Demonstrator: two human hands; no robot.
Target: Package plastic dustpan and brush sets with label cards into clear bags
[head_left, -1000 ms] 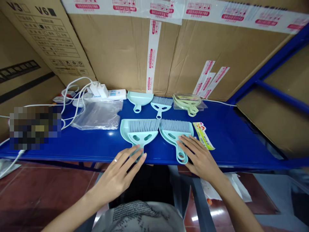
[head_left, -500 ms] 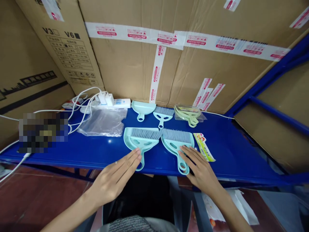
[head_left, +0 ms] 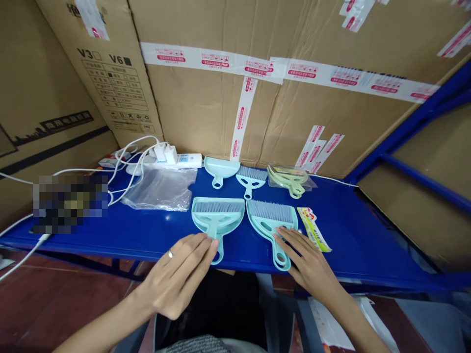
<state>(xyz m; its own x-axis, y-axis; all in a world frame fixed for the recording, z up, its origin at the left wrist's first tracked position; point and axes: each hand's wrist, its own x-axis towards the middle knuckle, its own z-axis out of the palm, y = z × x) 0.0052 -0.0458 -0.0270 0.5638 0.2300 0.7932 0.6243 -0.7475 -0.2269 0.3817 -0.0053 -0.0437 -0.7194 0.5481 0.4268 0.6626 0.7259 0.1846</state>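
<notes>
My left hand (head_left: pixel 178 274) is closed around the handle of a mint-green hand brush (head_left: pixel 218 215), whose grey bristles point away from me. This brush lies tilted over a matching dustpan (head_left: pixel 235 224), and the pan's looped handle shows beside my fingertips. To the right is a second brush (head_left: pixel 271 213), nested on its own dustpan (head_left: pixel 280 262). My right hand (head_left: pixel 309 259) rests there with fingers stretched across the right side of the set, touching it near the handle. Its thumb is partly hidden.
Behind stand another dustpan (head_left: pixel 221 168), a loose brush (head_left: pixel 250 184) and a green bagged set (head_left: pixel 290 182). Clear plastic bags (head_left: pixel 162 191), a power strip (head_left: pixel 189 160) and white cables are at left. A coloured label card (head_left: pixel 314 230) lies right. Cardboard (head_left: pixel 206 113) walls the blue table's back.
The left brush has shifted left and turned straighter on its dustpan, with my left fingers now wrapped round its handle. My right hand stays on the right set. The camera view has shifted slightly.
</notes>
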